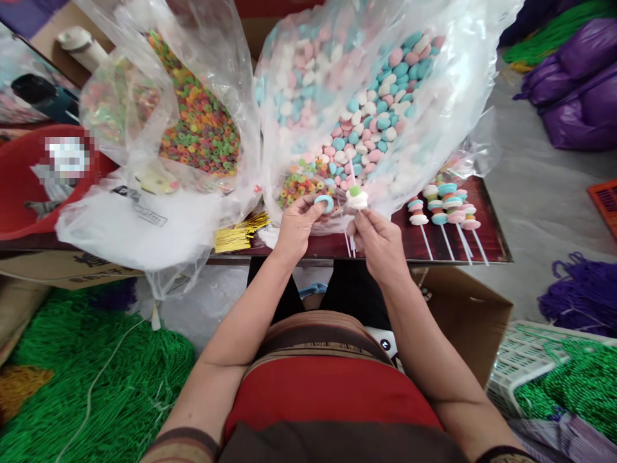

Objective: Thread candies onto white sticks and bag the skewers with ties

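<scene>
My left hand [297,225] pinches a light blue marshmallow disc [324,204] between thumb and fingers. In my right hand [378,241] is a white stick [351,166], held upright, with a white marshmallow [357,198] threaded low on it and a green gummy ring [355,190] above. Both hands are close together over the table's front edge, apart from each other. Just behind them lies a heap of gummy rings [301,185] beside loose pink, white and blue marshmallows [371,128] in a large clear bag. To the right, several filled skewers [450,204] lie on the dark red table [489,222].
A clear bag of gummy rings [200,128] stands at back left, by a red basin [29,186]. Yellow twist ties [236,235] lie left of my hands. Below are an open cardboard box [467,315], green cord heaps [110,379] and a white crate [511,373].
</scene>
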A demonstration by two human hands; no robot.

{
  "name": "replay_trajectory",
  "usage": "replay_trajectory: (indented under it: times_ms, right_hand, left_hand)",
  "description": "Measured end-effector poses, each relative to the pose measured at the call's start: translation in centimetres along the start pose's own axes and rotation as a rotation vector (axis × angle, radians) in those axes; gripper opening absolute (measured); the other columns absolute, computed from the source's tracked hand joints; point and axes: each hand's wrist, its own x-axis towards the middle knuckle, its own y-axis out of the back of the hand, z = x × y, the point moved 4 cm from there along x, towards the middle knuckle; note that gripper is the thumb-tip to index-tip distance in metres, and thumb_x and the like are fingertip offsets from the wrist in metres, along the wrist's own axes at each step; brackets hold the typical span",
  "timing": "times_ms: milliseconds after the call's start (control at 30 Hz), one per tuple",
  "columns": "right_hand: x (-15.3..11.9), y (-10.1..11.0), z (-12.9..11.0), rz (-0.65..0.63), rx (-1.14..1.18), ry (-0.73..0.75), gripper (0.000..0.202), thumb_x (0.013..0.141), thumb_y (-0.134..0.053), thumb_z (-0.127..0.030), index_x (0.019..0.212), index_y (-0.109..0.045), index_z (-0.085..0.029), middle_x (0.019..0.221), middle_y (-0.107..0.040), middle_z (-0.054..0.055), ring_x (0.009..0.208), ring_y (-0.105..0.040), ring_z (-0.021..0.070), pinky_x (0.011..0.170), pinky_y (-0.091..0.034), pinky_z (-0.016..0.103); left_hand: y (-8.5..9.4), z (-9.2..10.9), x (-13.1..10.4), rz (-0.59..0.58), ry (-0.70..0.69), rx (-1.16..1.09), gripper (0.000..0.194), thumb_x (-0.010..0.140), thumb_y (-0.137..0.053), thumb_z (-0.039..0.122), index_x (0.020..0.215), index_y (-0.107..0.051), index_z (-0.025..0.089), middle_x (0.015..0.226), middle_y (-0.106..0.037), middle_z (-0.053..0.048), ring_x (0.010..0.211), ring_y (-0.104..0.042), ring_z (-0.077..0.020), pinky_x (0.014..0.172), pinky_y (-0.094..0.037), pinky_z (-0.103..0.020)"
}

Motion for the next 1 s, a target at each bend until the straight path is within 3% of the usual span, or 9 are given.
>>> replay_trajectory:
  times_ms: [100,200,400,533,767,1000]
  right_hand:
    - [-2.8,0.3,0.1,-0.048,0.018,-0.059,0.045,0.094,-0.059,-0.059,0.105,-0.076,-0.019,0.057,-0.054,-0.003,0.046,-0.035,0.0089,0.045,-0.028,0.026]
    - [-4.6,0.3,0.1,-0.103,-0.107,-0.081,0.040,0.096,-0.056,-0.050,0.104,-0.078,-0.017,0.050,-0.048,-0.006,0.045,-0.037,0.0098,0.048,-0.032,0.025]
    - [-4.7,0.4,-0.3,-0.098,-0.252,-0.056,0.042,0.094,-0.049,-0.043,0.100,-0.079,-0.014,0.046,-0.044,-0.005,0.045,-0.041,0.0115,0.053,-0.037,0.026]
    - [-4.8,0.7,-0.3,-0.071,-0.258,-0.065,0.042,0.093,-0.050,-0.044,0.098,-0.080,-0.015,0.047,-0.045,-0.004,0.045,-0.041,0.0117,0.051,-0.034,0.026]
    - [-5.1,1.5,-1.0,-0.104,-0.213,-0.132,0.037,0.091,-0.054,-0.043,0.090,-0.079,-0.016,0.049,-0.041,-0.004,0.046,-0.036,0.0101,0.048,-0.029,0.026]
    - [-5.3,0.2,-1.1,-0.081,-0.076,-0.163,0.038,0.089,-0.057,-0.046,0.093,-0.077,-0.014,0.049,-0.040,-0.005,0.045,-0.035,0.0091,0.045,-0.025,0.025]
  left_hand:
    - [0.1,-0.3,0.2,-0.012,0.063,-0.098,0.039,0.062,-0.096,0.037,0.086,-0.072,0.018,0.085,-0.076,0.001,0.075,-0.072,-0.0120,0.070,-0.055,-0.024]
    - [0.0,-0.4,0.3,-0.022,0.083,-0.137,0.044,0.061,-0.097,0.043,0.087,-0.070,0.018,0.083,-0.077,0.001,0.073,-0.074,-0.0131,0.069,-0.057,-0.024]
    - [-0.1,-0.6,0.3,-0.010,0.020,-0.069,0.056,0.054,-0.096,0.056,0.087,-0.069,0.020,0.081,-0.077,0.002,0.069,-0.074,-0.0125,0.067,-0.057,-0.024]
    - [0.2,-0.4,0.1,-0.004,-0.138,0.103,0.053,0.063,-0.090,0.062,0.091,-0.070,0.021,0.077,-0.075,0.003,0.067,-0.071,-0.0117,0.064,-0.055,-0.023]
    - [0.5,0.7,-0.6,-0.028,-0.510,0.593,0.048,0.078,-0.077,0.067,0.092,-0.074,0.021,0.087,-0.080,-0.002,0.080,-0.075,-0.0146,0.076,-0.057,-0.026]
    - [0.0,0.4,-1.2,-0.048,-0.589,0.735,0.041,0.093,-0.062,0.061,0.101,-0.072,0.022,0.092,-0.080,-0.004,0.082,-0.074,-0.0134,0.077,-0.056,-0.025]
